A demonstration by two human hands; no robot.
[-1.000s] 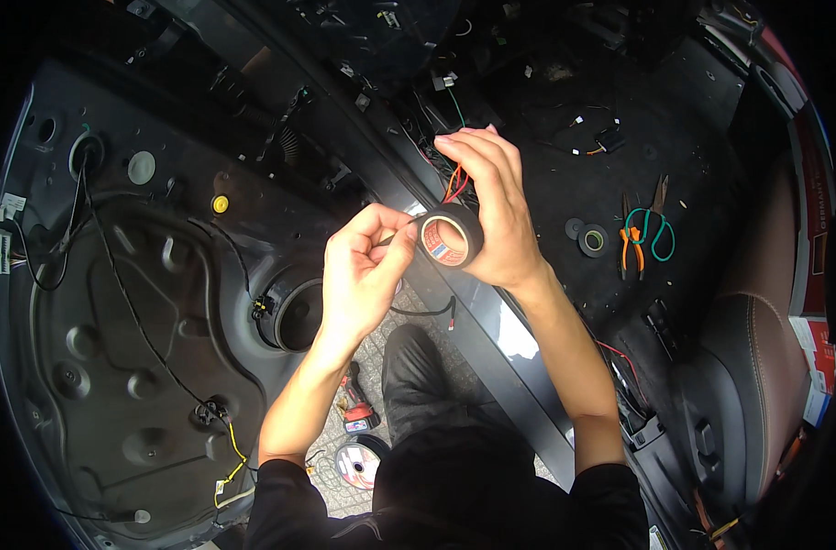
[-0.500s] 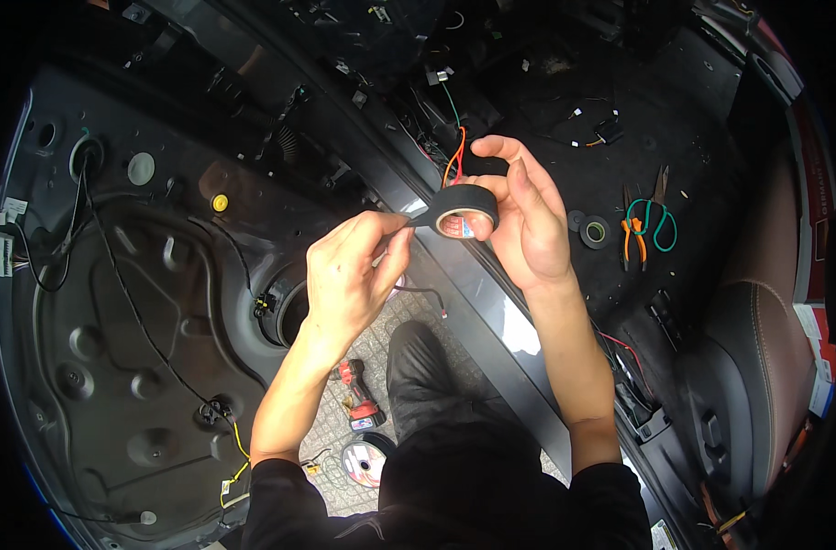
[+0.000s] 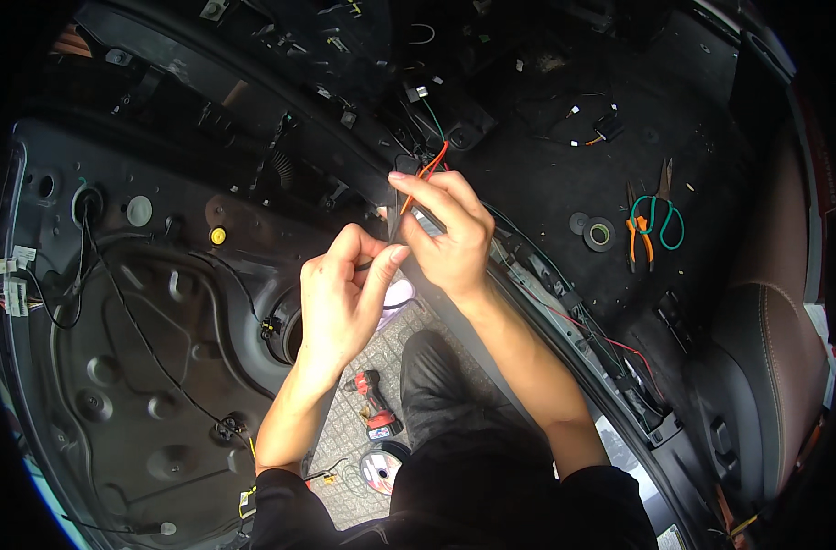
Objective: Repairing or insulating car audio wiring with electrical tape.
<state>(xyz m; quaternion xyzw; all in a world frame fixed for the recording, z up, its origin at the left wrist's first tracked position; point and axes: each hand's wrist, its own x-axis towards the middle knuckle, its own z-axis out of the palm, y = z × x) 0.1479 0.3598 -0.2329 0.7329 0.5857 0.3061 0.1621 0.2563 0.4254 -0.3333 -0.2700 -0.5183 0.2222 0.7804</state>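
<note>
Hands: both bare, meeting near the centre of the view, forearms entering from 6 o'clock.
Left hand (image 3: 340,293): grip clenched in a pinch, thumb against index finger; what lies between the tips is too small to tell. It sits just beside the right hand, at its 8 o'clock.
Right hand (image 3: 450,238): grip grasping a thin orange wire (image 3: 429,168) between the raised fingertips; a short grey strip, probably tape, shows at the thumb base.
Orange wire: rises from the right fingertips toward 12 o'clock and runs into the dark wiring bundle at the door sill.
Door panel (image 3: 133,367): bare black inner door, open, filling the 9 o'clock side, with black cables across it, a yellow plug (image 3: 218,236) and a white round plug (image 3: 139,211).
Car floor (image 3: 546,183): dark carpet at 1 o'clock, scattered with small wire ends.
Pliers (image 3: 640,234): orange-handled, lying on the carpet at 3 o'clock, a loop of green wire (image 3: 661,220) over them.
Tape roll (image 3: 599,235): black, flat on the carpet, just beside the pliers.
Seat (image 3: 785,367): brown, at 4 o'clock.
Drill (image 3: 376,403): red and black, on the paved ground at 6 o'clock, below the left forearm.
Spool (image 3: 379,469): round, near the drill, beside the person's knee.
</note>
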